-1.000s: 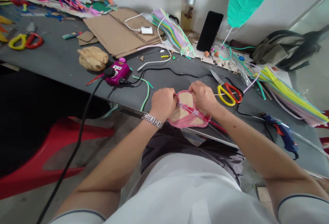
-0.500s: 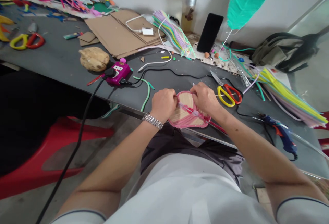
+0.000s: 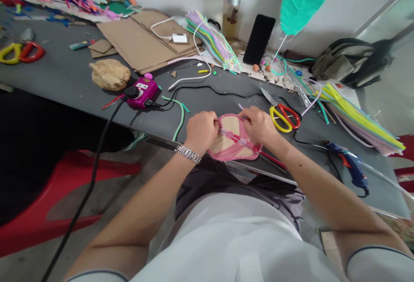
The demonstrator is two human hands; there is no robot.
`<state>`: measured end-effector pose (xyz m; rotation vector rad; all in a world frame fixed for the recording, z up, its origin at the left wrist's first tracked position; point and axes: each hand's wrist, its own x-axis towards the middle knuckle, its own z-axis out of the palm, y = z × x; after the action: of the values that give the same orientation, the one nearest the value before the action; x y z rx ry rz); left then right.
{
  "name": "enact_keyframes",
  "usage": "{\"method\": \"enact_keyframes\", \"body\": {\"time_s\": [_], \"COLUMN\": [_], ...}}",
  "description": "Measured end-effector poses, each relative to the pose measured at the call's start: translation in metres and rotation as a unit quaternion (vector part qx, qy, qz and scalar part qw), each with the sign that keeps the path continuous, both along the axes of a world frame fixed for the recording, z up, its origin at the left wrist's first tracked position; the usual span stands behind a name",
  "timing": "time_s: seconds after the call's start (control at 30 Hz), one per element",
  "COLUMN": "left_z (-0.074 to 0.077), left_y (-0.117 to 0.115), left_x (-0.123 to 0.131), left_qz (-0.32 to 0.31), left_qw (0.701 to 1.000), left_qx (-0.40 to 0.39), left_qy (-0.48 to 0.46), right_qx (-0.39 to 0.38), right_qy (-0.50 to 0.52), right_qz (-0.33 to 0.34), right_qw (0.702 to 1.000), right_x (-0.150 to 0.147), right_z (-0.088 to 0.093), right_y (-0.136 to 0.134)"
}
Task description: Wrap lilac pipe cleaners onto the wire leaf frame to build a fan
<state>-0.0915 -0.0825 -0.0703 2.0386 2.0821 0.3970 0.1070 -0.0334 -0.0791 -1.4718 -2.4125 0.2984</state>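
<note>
A heart-shaped cardboard piece (image 3: 230, 140) edged with pink pipe cleaners lies at the near edge of the grey table (image 3: 71, 83). My left hand (image 3: 201, 131), with a metal watch on the wrist, is closed on its left edge. At the upper right edge my right hand (image 3: 260, 125) pinches a pink pipe cleaner that runs across the piece. Both hands touch the piece.
Yellow and red scissors (image 3: 283, 116) lie just right of my right hand. A blue glue gun (image 3: 347, 165) sits further right, a magenta glue gun (image 3: 142, 92) to the left. Pipe cleaner bundles (image 3: 359, 118), cardboard sheets (image 3: 145, 42), a phone (image 3: 258, 38) and a bottle (image 3: 231, 8) stand behind.
Both hands stay on the pink heart piece with small finger shifts. The view has drifted slightly, so everything sits a little lower and to the left.
</note>
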Motion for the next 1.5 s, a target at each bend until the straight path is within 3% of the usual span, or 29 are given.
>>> {"method": "enact_keyframes", "body": {"time_s": [0.4, 0.8, 1.17, 1.5], "left_z": [0.002, 0.0, -0.002, -0.002], "left_y": [-0.001, -0.001, -0.001, -0.003], "left_x": [0.001, 0.001, 0.001, 0.001], "left_qz": [0.003, 0.009, 0.009, 0.008], "left_qw": [1.0, 1.0, 1.0, 1.0], "left_qx": [0.001, 0.0, 0.007, 0.015], "left_qy": [-0.004, -0.002, 0.004, 0.003], "right_qx": [-0.017, -0.033, 0.004, -0.001], "right_qy": [0.061, 0.057, 0.084, 0.045], "right_qz": [0.014, -0.05, -0.007, -0.08], "right_qw": [0.998, 0.997, 0.996, 0.996], "right_x": [0.006, 0.007, 0.012, 0.008], "right_z": [-0.005, -0.002, -0.012, -0.003], "right_y": [0.004, -0.003, -0.008, -0.024]}}
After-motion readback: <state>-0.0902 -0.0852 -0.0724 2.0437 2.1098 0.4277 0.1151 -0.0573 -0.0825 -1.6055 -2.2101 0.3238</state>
